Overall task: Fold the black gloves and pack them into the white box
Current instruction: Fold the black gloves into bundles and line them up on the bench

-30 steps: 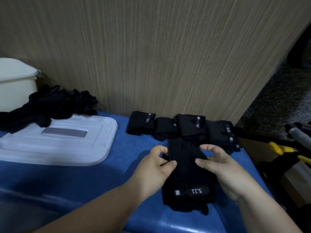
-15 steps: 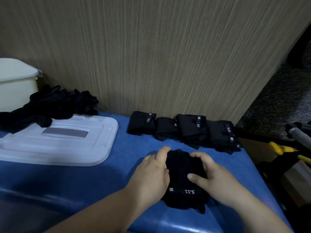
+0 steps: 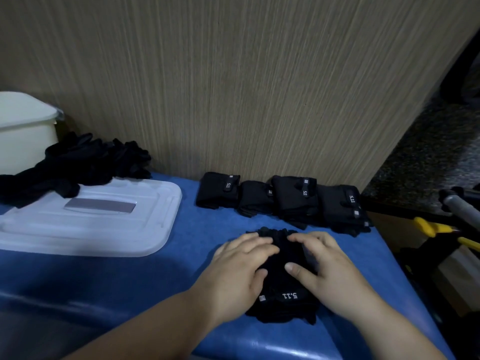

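Observation:
A folded black glove (image 3: 283, 289) with a white "5.11" label lies on the blue table (image 3: 130, 281) in front of me. My left hand (image 3: 239, 268) lies flat on its left half and my right hand (image 3: 324, 271) on its right half, fingers straight, pressing it down. Along the wall stands a row of several folded black gloves (image 3: 283, 201). A heap of unfolded black gloves (image 3: 78, 165) sits at the far left, partly on the white lid (image 3: 104, 222). The white box (image 3: 23, 133) stands at the far left edge.
A wood-grain wall panel (image 3: 233, 87) closes the back of the table. To the right, off the table, are yellow-handled tools (image 3: 436, 227) and a grey metal handle (image 3: 462, 206) over a dark speckled floor. The table's right edge runs just past my right hand.
The upper part of the glove, held up between both hands a second ago, has been folded down. Both hands moved from pinching its sides to pressing flat on top of it.

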`<state>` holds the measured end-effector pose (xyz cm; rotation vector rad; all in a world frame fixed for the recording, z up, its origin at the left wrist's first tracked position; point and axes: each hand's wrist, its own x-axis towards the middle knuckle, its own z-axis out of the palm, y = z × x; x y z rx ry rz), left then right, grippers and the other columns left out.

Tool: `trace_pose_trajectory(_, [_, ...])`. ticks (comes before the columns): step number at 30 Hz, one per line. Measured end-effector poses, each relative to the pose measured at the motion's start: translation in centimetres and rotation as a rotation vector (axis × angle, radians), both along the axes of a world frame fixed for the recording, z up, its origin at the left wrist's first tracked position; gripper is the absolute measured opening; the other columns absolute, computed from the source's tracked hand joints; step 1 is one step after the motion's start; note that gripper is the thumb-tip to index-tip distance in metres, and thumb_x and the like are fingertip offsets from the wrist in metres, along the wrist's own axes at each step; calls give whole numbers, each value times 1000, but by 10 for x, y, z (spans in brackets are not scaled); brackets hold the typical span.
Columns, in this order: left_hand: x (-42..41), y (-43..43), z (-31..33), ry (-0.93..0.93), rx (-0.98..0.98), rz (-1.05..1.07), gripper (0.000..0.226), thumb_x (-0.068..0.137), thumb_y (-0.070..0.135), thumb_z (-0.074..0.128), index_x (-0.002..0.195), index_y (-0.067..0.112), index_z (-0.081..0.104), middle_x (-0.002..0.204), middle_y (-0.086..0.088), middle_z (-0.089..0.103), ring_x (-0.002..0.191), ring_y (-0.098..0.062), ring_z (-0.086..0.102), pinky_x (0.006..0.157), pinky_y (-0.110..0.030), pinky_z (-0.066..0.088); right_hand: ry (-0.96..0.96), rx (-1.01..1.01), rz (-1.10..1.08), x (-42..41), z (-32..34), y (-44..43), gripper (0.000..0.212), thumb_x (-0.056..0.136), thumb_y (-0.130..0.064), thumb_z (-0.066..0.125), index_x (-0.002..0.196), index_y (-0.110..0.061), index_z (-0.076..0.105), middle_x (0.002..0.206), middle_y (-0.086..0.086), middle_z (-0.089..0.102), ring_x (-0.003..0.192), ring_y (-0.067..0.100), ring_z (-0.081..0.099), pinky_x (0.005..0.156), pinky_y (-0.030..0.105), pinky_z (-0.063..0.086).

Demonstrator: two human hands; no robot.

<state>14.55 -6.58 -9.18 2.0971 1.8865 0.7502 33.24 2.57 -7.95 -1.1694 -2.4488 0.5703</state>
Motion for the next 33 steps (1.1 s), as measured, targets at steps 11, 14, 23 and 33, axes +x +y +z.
trace_pose_trajectory(11, [-13, -1, -7, 277, -287, -121, 55, 101, 49, 16, 152, 36, -1, 156, 24, -9, 140, 5, -19, 118, -36, -14, -344, -185, 285, 2, -6, 8, 57, 87, -67, 17, 143, -56, 11, 146, -42, -12, 136, -8, -29, 116, 24, -11])
trace_pose_trajectory(14, [-16, -5, -5, 283, -325, -111, 57, 100, 51, 16, 151, 37, -5, 155, 26, -14, 139, 6, -22, 117, -38, -17, -426, -184, 293, 1, -3, 9, 53, 93, -60, 18, 144, -55, 6, 149, -35, -17, 136, -1, -32, 110, 23, -17])
trace_pose_trajectory(23, [-33, -14, -7, 296, -302, -61, 89, 70, 82, -8, 149, 43, -4, 152, 33, -12, 139, 2, -25, 116, -42, -16, -499, -123, 119, 17, 1, 21, 55, 95, -59, 31, 143, -57, 5, 154, -28, -11, 142, 7, -24, 119, 41, -7])
trace_pose_trajectory(33, [-40, -14, -6, 23, 12, -259, 64, 80, 27, 59, 139, 44, 42, 130, 36, 41, 131, 20, 16, 108, -10, 16, -145, -157, 287, 28, 12, 21, 50, 65, -18, 81, 98, -50, 64, 106, -26, 53, 112, -4, 45, 97, 15, 36])
